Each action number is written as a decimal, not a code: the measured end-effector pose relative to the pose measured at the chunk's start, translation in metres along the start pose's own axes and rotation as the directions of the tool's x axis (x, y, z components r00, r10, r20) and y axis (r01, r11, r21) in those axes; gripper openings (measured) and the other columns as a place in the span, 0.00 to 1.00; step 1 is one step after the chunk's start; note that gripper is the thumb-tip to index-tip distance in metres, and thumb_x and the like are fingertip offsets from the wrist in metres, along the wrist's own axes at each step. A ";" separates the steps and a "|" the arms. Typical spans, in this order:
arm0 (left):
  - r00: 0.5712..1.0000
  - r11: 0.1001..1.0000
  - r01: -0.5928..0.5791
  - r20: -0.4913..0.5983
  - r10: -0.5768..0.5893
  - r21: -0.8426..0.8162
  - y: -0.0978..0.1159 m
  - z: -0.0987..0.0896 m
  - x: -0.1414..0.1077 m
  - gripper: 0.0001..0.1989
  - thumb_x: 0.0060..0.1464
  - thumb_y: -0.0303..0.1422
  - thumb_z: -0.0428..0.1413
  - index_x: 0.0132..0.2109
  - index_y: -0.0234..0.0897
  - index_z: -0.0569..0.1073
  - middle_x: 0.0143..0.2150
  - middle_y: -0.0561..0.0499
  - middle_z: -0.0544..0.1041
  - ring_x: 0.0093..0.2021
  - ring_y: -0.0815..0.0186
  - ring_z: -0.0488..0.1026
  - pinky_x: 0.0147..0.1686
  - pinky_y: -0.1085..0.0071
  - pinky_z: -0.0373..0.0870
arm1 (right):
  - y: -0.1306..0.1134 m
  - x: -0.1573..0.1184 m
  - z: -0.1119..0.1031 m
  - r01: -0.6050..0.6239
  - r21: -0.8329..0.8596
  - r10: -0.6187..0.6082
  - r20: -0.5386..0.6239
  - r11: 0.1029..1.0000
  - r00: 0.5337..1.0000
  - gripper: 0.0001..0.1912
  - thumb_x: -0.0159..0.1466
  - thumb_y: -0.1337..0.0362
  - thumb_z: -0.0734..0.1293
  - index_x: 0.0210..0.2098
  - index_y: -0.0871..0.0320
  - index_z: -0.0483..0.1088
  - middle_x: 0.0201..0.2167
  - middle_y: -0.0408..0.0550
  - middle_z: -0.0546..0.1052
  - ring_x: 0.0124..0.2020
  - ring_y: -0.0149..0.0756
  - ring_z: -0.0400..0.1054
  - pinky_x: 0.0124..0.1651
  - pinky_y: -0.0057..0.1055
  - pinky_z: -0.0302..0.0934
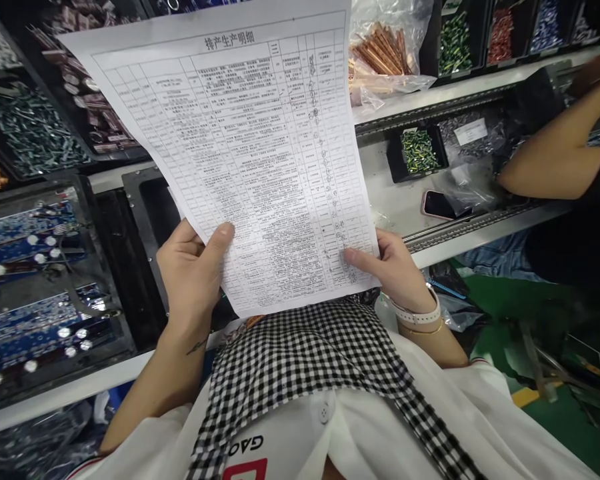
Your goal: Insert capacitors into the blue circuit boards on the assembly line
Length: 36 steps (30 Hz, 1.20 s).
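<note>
A large white printed sheet [260, 167] with a dense table and handwritten circled marks down its right side is held up in front of my body. My left hand [195, 267] grips its lower left edge, thumb on the front and fingers behind. On the lower right edge, my right hand [393, 267] pinches the paper the same way, with a white band on the wrist. The sheet hides part of the workbench behind it.
Blue circuit boards [35, 307] lie in a black tray at the left. Bins of small components [455, 43] line the back. Right of the sheet are a small black bin [420, 152], a phone [439, 205] and another person's arm [555, 153].
</note>
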<state>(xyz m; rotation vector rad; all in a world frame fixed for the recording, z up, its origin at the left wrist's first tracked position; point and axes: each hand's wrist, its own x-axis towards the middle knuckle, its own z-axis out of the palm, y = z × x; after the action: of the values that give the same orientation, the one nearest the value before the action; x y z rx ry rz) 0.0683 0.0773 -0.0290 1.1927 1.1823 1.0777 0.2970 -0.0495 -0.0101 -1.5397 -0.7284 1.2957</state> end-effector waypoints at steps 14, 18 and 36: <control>1.000 1.000 0.023 -0.002 -0.023 0.001 0.003 0.000 -0.002 0.13 0.51 0.33 0.67 0.46 0.39 0.81 0.44 0.49 0.82 0.41 0.62 0.79 0.39 0.69 0.77 | 0.006 0.000 0.003 -0.042 0.024 0.043 -0.064 0.999 0.997 0.15 0.57 0.55 0.74 0.44 0.50 0.77 0.44 0.43 0.81 0.44 0.43 0.76 0.46 0.40 0.72; 0.998 0.997 0.054 0.025 -0.055 0.055 0.003 -0.003 -0.002 0.15 0.51 0.37 0.66 0.46 0.40 0.79 0.45 0.47 0.81 0.43 0.58 0.79 0.41 0.65 0.78 | 0.007 -0.001 0.005 -0.043 0.004 0.043 -0.089 0.999 0.995 0.15 0.57 0.55 0.74 0.44 0.49 0.77 0.45 0.44 0.81 0.46 0.45 0.75 0.49 0.43 0.71; 0.997 0.997 0.047 0.050 -0.050 0.061 0.007 -0.005 -0.004 0.16 0.52 0.38 0.64 0.48 0.39 0.79 0.47 0.46 0.80 0.46 0.57 0.78 0.44 0.64 0.77 | 0.009 -0.002 0.005 -0.041 -0.013 0.039 -0.098 0.999 0.994 0.15 0.58 0.56 0.74 0.44 0.49 0.77 0.45 0.45 0.81 0.44 0.44 0.76 0.48 0.43 0.72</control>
<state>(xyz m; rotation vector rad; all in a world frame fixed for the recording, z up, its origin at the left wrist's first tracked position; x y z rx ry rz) 0.0625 0.0744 -0.0221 1.2251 1.2051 0.9756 0.2900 -0.0531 -0.0175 -1.6256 -0.6494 1.2368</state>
